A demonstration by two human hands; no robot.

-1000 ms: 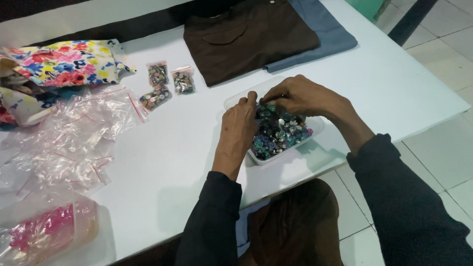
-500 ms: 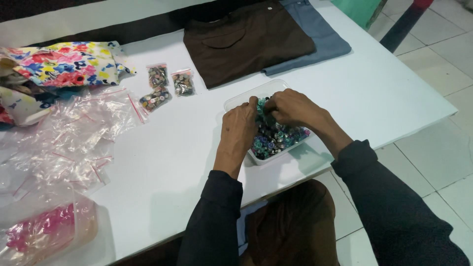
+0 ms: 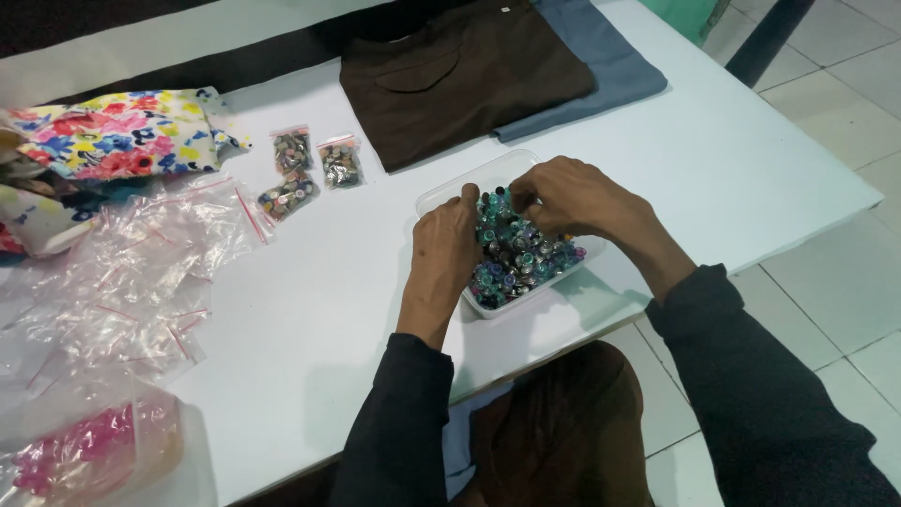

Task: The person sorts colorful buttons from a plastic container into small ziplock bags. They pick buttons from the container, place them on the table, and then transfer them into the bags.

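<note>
Both hands dig into a clear plastic tub (image 3: 441,195) of small coloured beads (image 3: 521,253) at counter centre. Left hand (image 3: 449,239) and right hand (image 3: 571,195) pinch with fingers curled; what each grip holds cannot be told. Filled bead bags (image 3: 310,169) lie at ten o'clock. Best picked gently, the tub steadied.

A bare strip of white surface (image 3: 347,272) lies open left of the clear tray (image 3: 441,195). Farther left, loose zip bags (image 3: 131,272) crowd it; three filled bags (image 3: 314,169) and folded brown cloth (image 3: 469,80) block the far side.
</note>
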